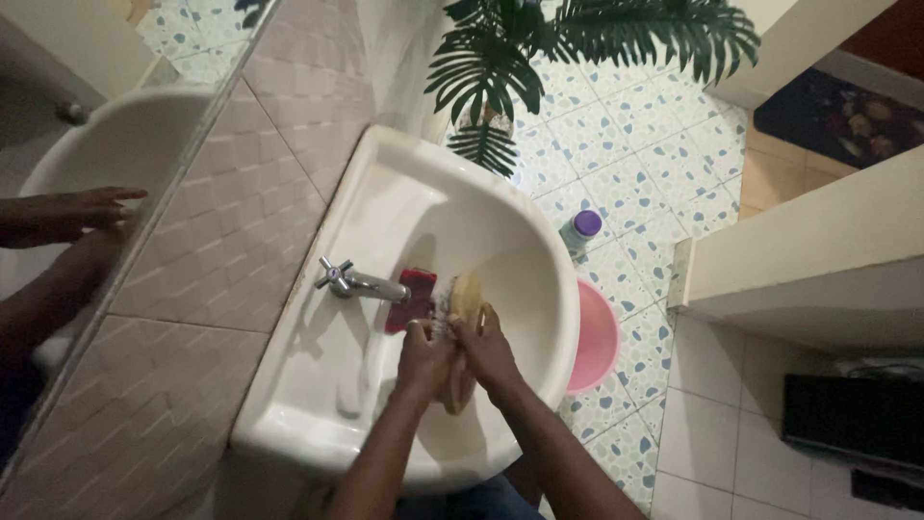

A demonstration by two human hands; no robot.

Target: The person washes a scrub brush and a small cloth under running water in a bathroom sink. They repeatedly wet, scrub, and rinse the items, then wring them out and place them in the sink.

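Both my hands are over the bowl of a white wash basin [385,197]. My left hand [423,356] and my right hand [486,347] together grip a tan scrubbing brush [466,294] with pale bristles, held just right of the chrome tap [358,282]. A dark red object [412,299] lies in the basin under the tap spout; what it is I cannot tell.
A mirror [87,193] on the tiled wall at left reflects my arms. A potted palm [520,58] stands beyond the basin. On the patterned floor are a purple-capped bottle [581,229] and a pink bucket [595,337]. A pale wall ledge [808,250] juts in at right.
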